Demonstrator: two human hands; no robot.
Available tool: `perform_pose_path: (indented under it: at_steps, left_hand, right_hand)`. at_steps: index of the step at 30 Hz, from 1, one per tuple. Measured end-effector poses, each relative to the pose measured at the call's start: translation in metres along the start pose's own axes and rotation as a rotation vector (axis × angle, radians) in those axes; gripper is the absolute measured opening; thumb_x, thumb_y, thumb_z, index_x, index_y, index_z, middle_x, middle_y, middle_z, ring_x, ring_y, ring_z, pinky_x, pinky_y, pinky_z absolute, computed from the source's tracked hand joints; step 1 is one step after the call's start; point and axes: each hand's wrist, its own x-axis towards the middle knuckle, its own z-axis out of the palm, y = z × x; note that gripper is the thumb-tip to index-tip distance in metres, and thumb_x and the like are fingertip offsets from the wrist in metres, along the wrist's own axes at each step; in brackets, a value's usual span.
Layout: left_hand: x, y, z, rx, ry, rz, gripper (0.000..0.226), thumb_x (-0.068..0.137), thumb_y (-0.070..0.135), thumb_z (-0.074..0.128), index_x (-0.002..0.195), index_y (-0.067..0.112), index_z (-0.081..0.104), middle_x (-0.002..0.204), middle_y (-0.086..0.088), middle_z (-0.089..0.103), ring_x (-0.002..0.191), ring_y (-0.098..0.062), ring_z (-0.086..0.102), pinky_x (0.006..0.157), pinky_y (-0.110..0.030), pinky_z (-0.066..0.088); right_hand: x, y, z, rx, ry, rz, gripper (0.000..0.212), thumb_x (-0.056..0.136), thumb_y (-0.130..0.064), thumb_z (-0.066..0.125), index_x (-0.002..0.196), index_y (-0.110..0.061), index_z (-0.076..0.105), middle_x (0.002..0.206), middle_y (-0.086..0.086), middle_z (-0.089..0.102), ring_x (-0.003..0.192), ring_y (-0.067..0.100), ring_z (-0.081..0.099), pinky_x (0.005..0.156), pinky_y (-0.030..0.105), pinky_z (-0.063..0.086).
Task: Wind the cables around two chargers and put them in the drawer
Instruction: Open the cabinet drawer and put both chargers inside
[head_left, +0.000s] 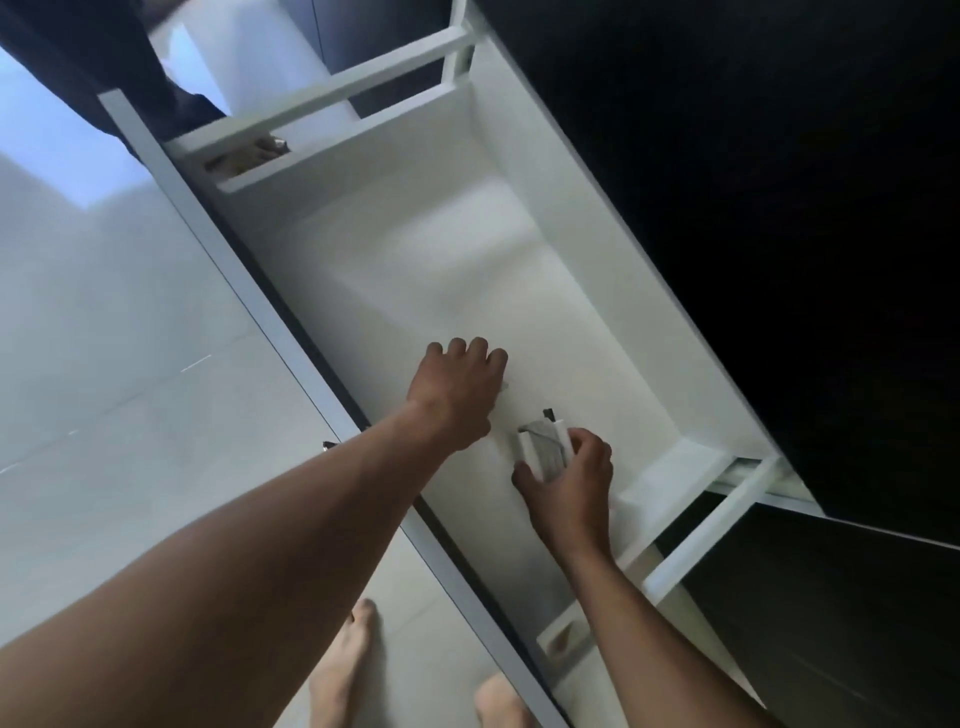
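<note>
A white drawer (566, 223) is pulled out below me, and both my hands reach into it. My right hand (571, 483) grips a white charger (543, 447) with grey cable wound around it, low over the drawer floor near the right end. My left hand (460, 389) is just left of it, fingers curled down toward the floor. A small white edge, apparently a second charger (503, 387), peeks out by its fingers; most of that object is hidden under the hand.
The drawer's grey front panel (223, 270) runs diagonally on the left, with pale floor tiles (104, 364) beyond. My bare feet (343, 670) stand below the drawer. A dark cabinet face (779, 208) fills the right side. The drawer floor (415, 270) toward its far end shows bare white.
</note>
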Motion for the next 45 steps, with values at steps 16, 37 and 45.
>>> perform_pose_path:
  at_steps: [16,37,45]
  left_hand:
    - [-0.038,0.004,-0.019,-0.059,-0.012,-0.048,0.055,0.094,0.044,0.051,0.137,0.014,0.036,0.135,-0.009,0.046,0.126,-0.031,0.043,0.102,-0.044,0.032]
    - [-0.174,-0.023,-0.078,-1.542,0.022,-0.820,0.027,0.096,0.019,0.037,0.113,0.003,0.051,0.103,-0.015,0.059,0.087,-0.029,0.064,0.075,-0.035,0.052]
    - [-0.161,-0.019,-0.071,-1.676,0.083,-0.881,0.027,0.099,0.024,0.030,0.097,0.009,0.052,0.081,-0.006,0.055,0.074,-0.026,0.061,0.075,-0.036,0.051]
  right_hand:
    - [-0.024,-0.017,-0.054,0.142,-0.087,0.069,0.060,0.090,-0.027,0.064,0.143,-0.018,0.036,0.143,-0.003,0.040,0.122,0.014,0.049,0.084,0.022,0.039]
    - [-0.183,-0.081,-0.062,1.408,-0.460,1.085,0.025,0.099,-0.014,0.041,0.089,0.007,0.051,0.079,0.025,0.061,0.069,0.034,0.063,0.053,0.040,0.060]
    - [-0.174,-0.062,-0.065,1.657,-0.260,1.123,0.028,0.092,-0.007,0.035,0.096,0.013,0.054,0.092,0.026,0.059,0.085,0.038,0.059,0.061,0.050,0.056]
